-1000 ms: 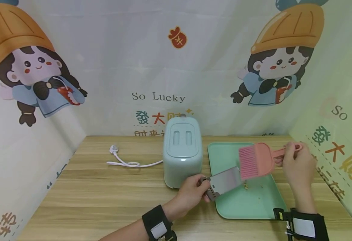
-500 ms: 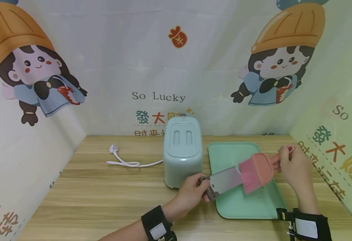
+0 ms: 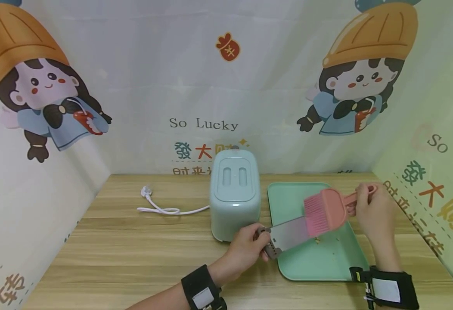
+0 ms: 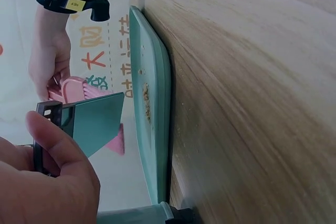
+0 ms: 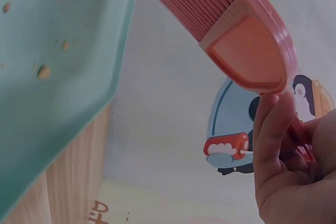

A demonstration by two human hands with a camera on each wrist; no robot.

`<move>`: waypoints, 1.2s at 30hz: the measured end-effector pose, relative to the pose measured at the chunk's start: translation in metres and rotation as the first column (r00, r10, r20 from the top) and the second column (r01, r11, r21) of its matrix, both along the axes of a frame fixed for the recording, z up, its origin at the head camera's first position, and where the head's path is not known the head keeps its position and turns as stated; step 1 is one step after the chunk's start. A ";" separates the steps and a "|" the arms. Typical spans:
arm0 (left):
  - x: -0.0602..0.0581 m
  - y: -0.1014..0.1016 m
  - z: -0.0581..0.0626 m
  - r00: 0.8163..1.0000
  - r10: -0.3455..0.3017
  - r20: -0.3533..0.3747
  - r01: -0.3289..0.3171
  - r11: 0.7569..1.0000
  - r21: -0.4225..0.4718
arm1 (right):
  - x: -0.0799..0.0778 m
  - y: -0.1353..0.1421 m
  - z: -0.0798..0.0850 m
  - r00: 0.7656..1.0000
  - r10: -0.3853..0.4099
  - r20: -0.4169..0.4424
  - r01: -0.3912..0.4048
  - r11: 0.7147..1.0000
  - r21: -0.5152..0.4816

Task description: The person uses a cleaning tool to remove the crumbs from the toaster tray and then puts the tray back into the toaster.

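My left hand [image 3: 248, 244] pinches the dark slotted end of a flat metal crumb tray [image 3: 290, 232], thumb on top. The crumb tray tilts over the green serving tray [image 3: 300, 271]. With my right hand [image 3: 375, 213] I grip the handle of a pink hand brush [image 3: 333, 209]. Its bristles [image 3: 314, 215] overlap the far end of the crumb tray in the head view. Brown crumbs [image 4: 146, 100] lie on the serving tray below, seen large in the right wrist view as scattered bits [image 5: 43, 72].
A mint-green toaster [image 3: 235, 202] with its slot lid on stands just left of the serving tray, close behind my left hand. Its white cord and plug [image 3: 160, 210] lie on the wooden table [image 3: 133, 254]. A printed cloth [image 3: 145, 86] encloses the back and sides.
The brush swept down and right off the crumb tray's end, then came back up and left over it. My left hand and the crumb tray stay almost still.
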State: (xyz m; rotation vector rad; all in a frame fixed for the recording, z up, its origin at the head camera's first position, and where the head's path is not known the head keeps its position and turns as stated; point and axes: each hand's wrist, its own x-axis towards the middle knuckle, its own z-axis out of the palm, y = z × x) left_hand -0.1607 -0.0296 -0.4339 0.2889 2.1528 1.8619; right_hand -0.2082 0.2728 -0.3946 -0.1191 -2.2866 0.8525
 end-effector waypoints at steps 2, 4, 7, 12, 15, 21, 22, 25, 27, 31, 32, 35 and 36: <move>0.000 -0.001 0.000 1.000 0.007 0.000 -0.007 1.000 0.002 | 0.001 0.000 0.000 1.000 0.015 0.004 -0.015 1.000 0.023; 0.001 -0.002 0.002 1.000 0.010 0.002 -0.010 1.000 0.003 | 0.002 0.001 0.001 0.999 0.031 0.005 -0.032 0.999 0.034; 0.000 -0.002 0.002 1.000 0.007 0.004 -0.007 1.000 0.002 | 0.006 0.004 0.003 0.998 0.047 0.029 -0.049 0.997 0.064; -0.001 0.000 0.001 1.000 0.009 0.000 -0.009 1.000 -0.007 | 0.011 0.010 0.007 0.996 0.063 0.058 -0.066 0.996 0.058; -0.001 0.001 0.001 1.000 0.009 -0.004 -0.009 1.000 -0.007 | 0.011 0.011 0.010 1.000 0.013 0.014 -0.013 1.000 0.028; -0.001 0.001 0.002 1.000 0.008 -0.010 -0.008 1.000 -0.018 | 0.004 0.000 0.007 0.999 -0.004 -0.048 0.004 1.000 -0.003; -0.001 0.000 0.001 1.000 0.011 -0.013 -0.011 1.000 -0.020 | 0.004 -0.002 0.006 0.999 0.016 -0.042 -0.016 1.000 0.001; -0.001 0.000 0.000 1.000 0.017 -0.021 -0.018 0.999 -0.027 | 0.003 -0.003 0.002 0.996 0.083 -0.037 -0.082 0.996 0.030; -0.001 0.000 0.000 0.999 0.021 -0.026 -0.022 0.999 -0.029 | 0.004 0.000 0.001 0.992 0.121 -0.035 -0.120 0.992 0.048; -0.001 0.000 0.001 0.999 0.024 -0.028 -0.025 0.999 -0.031 | 0.007 0.008 0.001 0.983 0.181 -0.030 -0.178 0.981 0.078; -0.001 0.000 0.001 0.999 0.024 -0.027 -0.025 0.999 -0.032 | 0.007 0.010 0.002 0.981 0.190 -0.031 -0.187 0.979 0.083; -0.001 0.000 0.002 0.999 0.023 -0.025 -0.023 0.999 -0.032 | 0.010 0.014 0.005 0.978 0.205 -0.027 -0.203 0.976 0.074; -0.001 0.000 0.002 0.999 0.022 -0.025 -0.023 0.999 -0.033 | 0.011 0.014 0.006 0.977 0.212 -0.031 -0.209 0.976 0.064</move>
